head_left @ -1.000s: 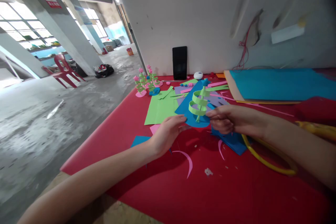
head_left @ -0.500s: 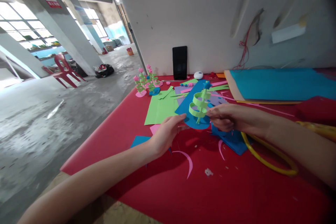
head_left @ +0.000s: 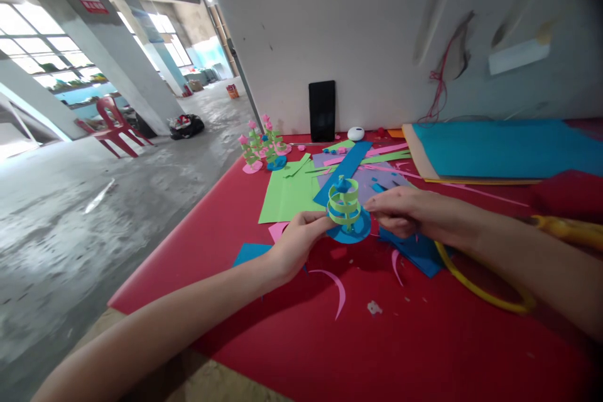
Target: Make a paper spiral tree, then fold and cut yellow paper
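Observation:
A small paper tree, a green spiral on a round blue base with a blue top, is held just above the red table. My left hand pinches the left edge of its blue base. From the right, my right hand closes its fingertips on the green spiral and the base. The tree stands upright and looks pressed short.
Finished paper trees stand at the back left. A green sheet, a blue strip and scraps lie behind my hands. A black phone leans on the wall. Blue sheets lie right; yellow-handled scissors nearby.
The paper tree has come lower and nearer, and its green spiral is squeezed shorter. Both hands have dropped slightly with it.

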A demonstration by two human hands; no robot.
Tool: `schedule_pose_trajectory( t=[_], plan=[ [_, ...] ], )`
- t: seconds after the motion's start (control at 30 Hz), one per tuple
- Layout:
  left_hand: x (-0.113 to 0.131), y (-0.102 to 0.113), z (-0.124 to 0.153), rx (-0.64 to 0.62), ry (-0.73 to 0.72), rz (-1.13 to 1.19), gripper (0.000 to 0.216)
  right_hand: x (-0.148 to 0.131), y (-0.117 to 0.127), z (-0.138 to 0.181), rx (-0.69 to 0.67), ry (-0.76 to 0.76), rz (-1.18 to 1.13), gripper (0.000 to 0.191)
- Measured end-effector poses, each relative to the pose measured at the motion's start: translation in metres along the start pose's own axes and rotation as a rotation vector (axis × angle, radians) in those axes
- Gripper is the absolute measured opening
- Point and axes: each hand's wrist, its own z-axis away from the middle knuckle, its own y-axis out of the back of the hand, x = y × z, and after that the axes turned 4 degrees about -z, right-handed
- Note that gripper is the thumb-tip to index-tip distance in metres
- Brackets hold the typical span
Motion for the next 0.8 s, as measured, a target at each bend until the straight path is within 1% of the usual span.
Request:
schedule_pose_trajectory(
  t=[0.27, 0.37, 0.47, 0.6, 0.8],
  plan=[
    [-0.003, 0.002, -0.002, 0.034, 0.010, -0.021, 0.030, -0.003, -0.006, 0.004, 0.028, 0.034, 0.020, 0.041],
    [-0.003, 0.002, -0.002, 0.022, -0.002, -0.024, 0.029, -0.001, -0.008, 0.003, 0.010, 0.014, 0.010, 0.035],
    [-0.003, 0.003, -0.001, -0.002, -0.006, -0.023, 0.026, 0.001, -0.012, 0.002, -0.006, -0.003, -0.021, 0.034],
    [-0.004, 0.004, -0.003, -0.015, 0.005, -0.027, 0.027, 0.003, -0.015, 0.001, -0.011, -0.013, -0.069, 0.030],
    [-0.008, 0.006, -0.005, -0.034, -0.038, -0.049, 0.025, 0.005, -0.013, 0.000, -0.033, -0.015, -0.068, 0.027]
  ],
)
